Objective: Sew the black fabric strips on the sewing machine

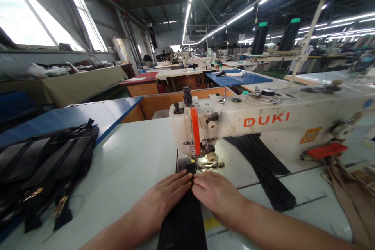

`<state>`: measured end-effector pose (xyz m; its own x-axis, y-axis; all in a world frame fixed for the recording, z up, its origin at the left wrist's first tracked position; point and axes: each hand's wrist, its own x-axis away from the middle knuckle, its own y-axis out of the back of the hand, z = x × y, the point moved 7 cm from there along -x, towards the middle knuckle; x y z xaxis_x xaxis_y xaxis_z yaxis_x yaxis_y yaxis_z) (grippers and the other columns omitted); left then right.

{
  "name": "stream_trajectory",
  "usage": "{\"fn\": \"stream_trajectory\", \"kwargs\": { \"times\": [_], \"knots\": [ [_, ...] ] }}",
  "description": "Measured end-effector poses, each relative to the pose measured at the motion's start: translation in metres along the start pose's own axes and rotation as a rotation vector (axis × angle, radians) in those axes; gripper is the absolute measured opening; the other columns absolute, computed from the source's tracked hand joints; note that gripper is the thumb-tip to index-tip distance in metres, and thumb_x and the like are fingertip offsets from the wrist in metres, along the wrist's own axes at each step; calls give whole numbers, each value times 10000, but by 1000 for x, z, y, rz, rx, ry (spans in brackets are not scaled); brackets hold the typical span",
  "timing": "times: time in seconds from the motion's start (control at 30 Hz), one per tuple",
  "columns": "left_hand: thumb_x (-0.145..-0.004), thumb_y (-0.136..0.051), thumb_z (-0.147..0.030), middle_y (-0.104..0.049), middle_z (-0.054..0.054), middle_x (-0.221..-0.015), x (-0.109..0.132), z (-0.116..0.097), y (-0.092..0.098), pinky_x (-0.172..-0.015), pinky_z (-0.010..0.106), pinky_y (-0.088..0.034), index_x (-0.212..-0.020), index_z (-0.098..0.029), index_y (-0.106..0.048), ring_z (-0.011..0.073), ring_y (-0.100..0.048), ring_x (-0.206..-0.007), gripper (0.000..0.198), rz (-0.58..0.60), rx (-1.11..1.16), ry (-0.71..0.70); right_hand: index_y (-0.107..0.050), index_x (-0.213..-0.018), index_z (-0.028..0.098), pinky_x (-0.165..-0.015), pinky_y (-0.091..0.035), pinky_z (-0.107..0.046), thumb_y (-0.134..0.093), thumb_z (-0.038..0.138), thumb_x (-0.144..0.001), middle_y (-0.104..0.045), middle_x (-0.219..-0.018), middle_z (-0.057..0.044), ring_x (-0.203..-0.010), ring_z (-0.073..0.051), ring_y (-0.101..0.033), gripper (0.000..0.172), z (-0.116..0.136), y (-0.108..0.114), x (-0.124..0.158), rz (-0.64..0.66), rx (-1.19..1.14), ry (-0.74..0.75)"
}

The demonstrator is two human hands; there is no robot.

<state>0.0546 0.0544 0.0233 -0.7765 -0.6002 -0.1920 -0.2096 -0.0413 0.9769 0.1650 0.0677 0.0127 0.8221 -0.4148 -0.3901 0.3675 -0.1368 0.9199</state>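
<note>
A long black fabric strip (pixel 184 222) runs from the table's near edge up to the presser foot of a white sewing machine (pixel 263 117). My left hand (pixel 168 193) lies on the strip's left side, its fingers stretched flat and pointing toward the needle area. Curled and pressed together, the fingers of my right hand (pixel 215 193) grip the strip's right edge just in front of the foot. A small black piece (pixel 190 168) sits on the strip near the fingertips. The needle tip is too small to make out.
Black pieces with metal zip pulls (pixel 60 207) are heaped at the left. More black strips (pixel 266 172) lie under the machine arm. Beige cloth (pixel 345 195) hangs at the right, below a red pad (pixel 327 150). Black thread cones (pixel 259 39) stand behind the machine.
</note>
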Motion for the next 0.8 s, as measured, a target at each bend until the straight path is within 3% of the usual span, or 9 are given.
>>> {"fn": "stream_trajectory", "kwargs": {
  "times": [0.23, 0.53, 0.8],
  "knots": [
    [-926, -444, -161, -529, 82, -1429, -7, 25, -12, -1086, 392, -419, -1402, -208, -452, 224, -457, -1340, 479, -100, 14, -20, -611, -929, 128, -907, -473, -331, -590, 48, -793, -656, -1003, -109, -953, -220, -600, 159, -18, 2, -7, 21, 15, -61],
    [-922, -473, -145, -521, 81, -1436, -9, 8, -4, -1086, 377, -411, -1423, -208, -428, 222, -450, -1344, 507, -22, 1, -16, -625, -935, 113, -897, -473, -329, -572, 67, -828, -665, -997, -128, -930, -223, -608, 128, -8, 7, 0, 34, 23, -42],
    [-935, -473, -156, -504, 82, -1449, -9, 18, -6, -1084, 385, -409, -1452, -227, -395, 226, -446, -1347, 528, -62, 50, -41, -615, -960, 93, -909, -480, -364, -588, 66, -823, -658, -1052, -160, -994, -247, -611, 142, -13, 5, -2, 37, 4, -70]
  ]
}}
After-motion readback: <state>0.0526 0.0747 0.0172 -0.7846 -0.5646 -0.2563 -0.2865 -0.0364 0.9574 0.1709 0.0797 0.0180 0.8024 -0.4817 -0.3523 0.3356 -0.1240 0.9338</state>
